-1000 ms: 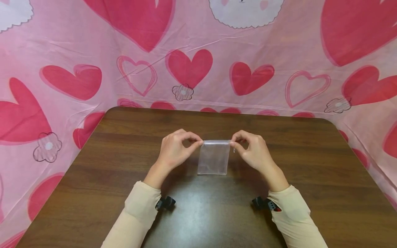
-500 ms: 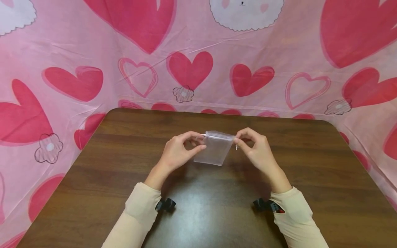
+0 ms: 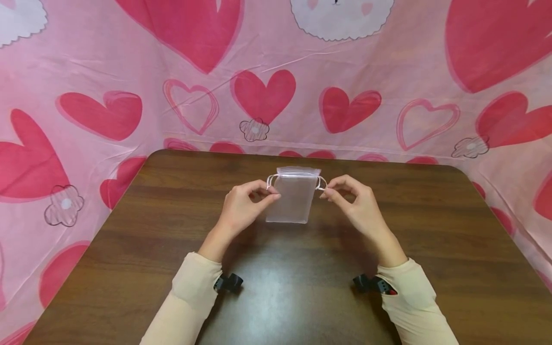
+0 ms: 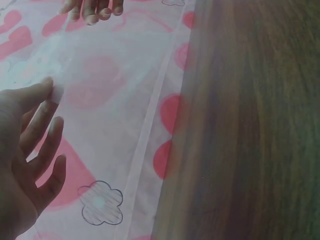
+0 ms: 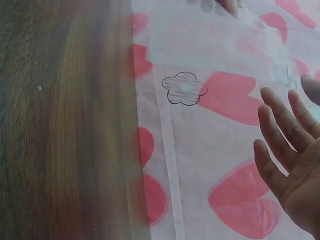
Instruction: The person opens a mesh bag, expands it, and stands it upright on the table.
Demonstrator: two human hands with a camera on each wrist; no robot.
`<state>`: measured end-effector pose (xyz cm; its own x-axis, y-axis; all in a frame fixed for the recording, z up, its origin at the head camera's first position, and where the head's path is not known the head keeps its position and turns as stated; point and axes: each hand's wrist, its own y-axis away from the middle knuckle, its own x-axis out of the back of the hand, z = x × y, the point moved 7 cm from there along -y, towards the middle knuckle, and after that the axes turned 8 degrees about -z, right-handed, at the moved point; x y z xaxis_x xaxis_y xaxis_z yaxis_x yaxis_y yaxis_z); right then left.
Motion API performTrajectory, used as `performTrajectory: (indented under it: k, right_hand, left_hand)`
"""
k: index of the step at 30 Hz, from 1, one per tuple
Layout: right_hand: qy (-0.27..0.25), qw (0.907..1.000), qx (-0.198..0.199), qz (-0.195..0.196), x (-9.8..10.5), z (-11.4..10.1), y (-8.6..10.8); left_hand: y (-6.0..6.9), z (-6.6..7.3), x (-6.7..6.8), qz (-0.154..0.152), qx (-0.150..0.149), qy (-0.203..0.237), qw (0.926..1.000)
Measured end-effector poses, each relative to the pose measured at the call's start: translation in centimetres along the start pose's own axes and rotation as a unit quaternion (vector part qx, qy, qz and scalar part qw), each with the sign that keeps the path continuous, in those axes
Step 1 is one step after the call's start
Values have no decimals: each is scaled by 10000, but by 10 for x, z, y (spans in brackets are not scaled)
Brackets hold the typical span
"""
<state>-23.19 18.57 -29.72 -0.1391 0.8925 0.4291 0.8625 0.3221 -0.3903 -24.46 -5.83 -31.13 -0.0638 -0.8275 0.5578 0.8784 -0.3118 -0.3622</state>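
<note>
A small sheer drawstring pouch (image 3: 293, 201) is held up between both hands in the head view, its mouth at the top and a white cord loop on each side. My left hand (image 3: 241, 206) pinches it at the left side with thumb and index finger, where the left cord loop (image 3: 269, 180) comes down. My right hand (image 3: 358, 206) pinches the right cord loop (image 3: 320, 182) between thumb and index finger. In the right wrist view the see-through pouch (image 5: 210, 42) lies beyond the right hand's spread lower fingers. I see nothing inside the pouch.
The brown wooden table (image 3: 276, 292) lies under both hands. Pink cloth with red hearts (image 3: 265, 93) hangs behind it and at the sides. A small black camera (image 3: 228, 283) sits at the left wrist and another black camera (image 3: 366, 283) at the right.
Both hands first pinched the pouch's top corners. They have shifted to the cord loops and sides, and the pouch now stands higher, its mouth above the fingers.
</note>
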Motion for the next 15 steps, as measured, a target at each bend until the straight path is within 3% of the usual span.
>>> performTrajectory:
  k: [5,15]
  right_hand:
    - [279,9994,-121,-163,-4,5,-2]
    - [586,9970,-347,-359,-16,13,-2]
  left_hand:
    - [-1,-1,4,181,48,174,9997]
    - [1,3,-1,143,100,426,9989]
